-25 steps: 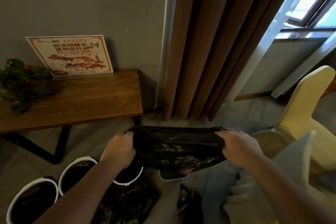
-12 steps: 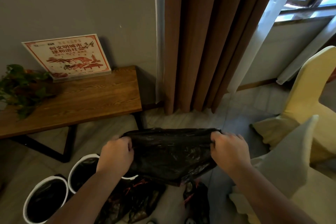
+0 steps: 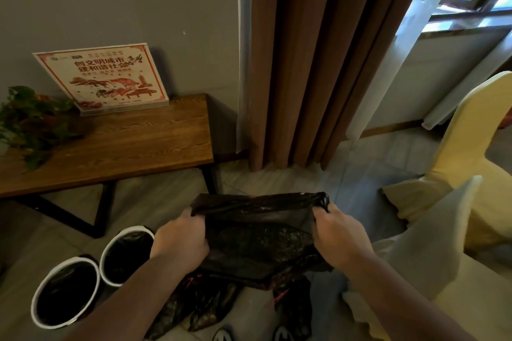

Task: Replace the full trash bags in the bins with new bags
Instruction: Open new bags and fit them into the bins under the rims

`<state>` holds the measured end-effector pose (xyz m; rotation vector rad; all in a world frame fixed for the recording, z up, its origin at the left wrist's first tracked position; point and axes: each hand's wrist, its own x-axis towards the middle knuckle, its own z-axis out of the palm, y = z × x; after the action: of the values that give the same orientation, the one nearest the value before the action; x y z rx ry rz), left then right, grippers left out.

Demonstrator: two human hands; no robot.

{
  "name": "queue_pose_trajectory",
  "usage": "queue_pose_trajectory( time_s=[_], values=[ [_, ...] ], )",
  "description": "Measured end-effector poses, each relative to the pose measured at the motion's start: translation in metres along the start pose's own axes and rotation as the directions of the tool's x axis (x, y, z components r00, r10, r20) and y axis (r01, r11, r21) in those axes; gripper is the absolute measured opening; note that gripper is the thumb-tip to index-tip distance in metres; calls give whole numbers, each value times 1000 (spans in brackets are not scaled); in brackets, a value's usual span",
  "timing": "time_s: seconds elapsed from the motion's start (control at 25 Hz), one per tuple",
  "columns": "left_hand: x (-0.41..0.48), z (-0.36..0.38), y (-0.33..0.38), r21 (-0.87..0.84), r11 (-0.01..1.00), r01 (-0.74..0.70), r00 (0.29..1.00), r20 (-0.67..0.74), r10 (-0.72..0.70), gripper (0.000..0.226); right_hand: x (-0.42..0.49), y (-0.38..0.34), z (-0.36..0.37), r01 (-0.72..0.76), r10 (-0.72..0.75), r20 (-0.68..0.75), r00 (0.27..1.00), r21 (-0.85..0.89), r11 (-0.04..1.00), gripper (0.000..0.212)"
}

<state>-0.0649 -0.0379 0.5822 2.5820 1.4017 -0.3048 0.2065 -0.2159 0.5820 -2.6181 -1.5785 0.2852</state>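
Bag-opening is the step I judge to be in hand; the left grip and the right grip each have fingers curled tight round the mouth of a black bag, one at either end of its rim, so the rim runs taut between them and the slack body sags below and between the two grips; it looks light and empty, so I take it for a fresh liner rather than a full one.

Beyond the left grip, to its outer side and lower, stand two white-rimmed bins, the nearer bin and the farther bin, touching or nearly so; both show dark plastic inside, so they look lined already. Directly beneath the held bag lie crumpled bags on the floor; whether another bin sits under there I cannot tell, since the bag hides that patch. A wooden counter stands ahead of the left grip, well apart.

Next, I reckon, the mouth must be pulled wider, lowered over an unlined bin, and its rim folded round the lip; that calls for finding the bin first.
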Motion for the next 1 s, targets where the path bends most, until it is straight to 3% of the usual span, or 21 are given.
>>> queue_pose_trajectory(
  time_s=[0.16,0.32,0.48,0.64,0.72,0.84,1.0],
  values=[
    [3,0,8,-61,995,79,996,-43,-81,25,-2,-4,0,38,-38,-37,999,5,999,31],
    [5,-5,10,-81,994,71,996,-48,-75,8,4,6,1,57,-57,0,998,-80,995,29],
    [7,-3,10,-257,964,73,997,20,-70,33,3,14,6,19,-19,-6,1000,17,1000,28],
    [5,4,11,-293,956,20,999,51,-5,54,3,15,9,-33,34,-19,999,37,999,35],
    [4,5,12,-323,946,7,998,62,13,50,1,11,10,-62,64,-62,996,23,998,22],
    [1,5,20,-374,926,54,998,11,-54,24,-2,3,11,-37,49,-121,991,103,994,11],
    [-2,11,30,-328,943,47,983,-153,-102,17,-7,0,12,-15,15,-19,1000,5,1000,12]
  ],
)
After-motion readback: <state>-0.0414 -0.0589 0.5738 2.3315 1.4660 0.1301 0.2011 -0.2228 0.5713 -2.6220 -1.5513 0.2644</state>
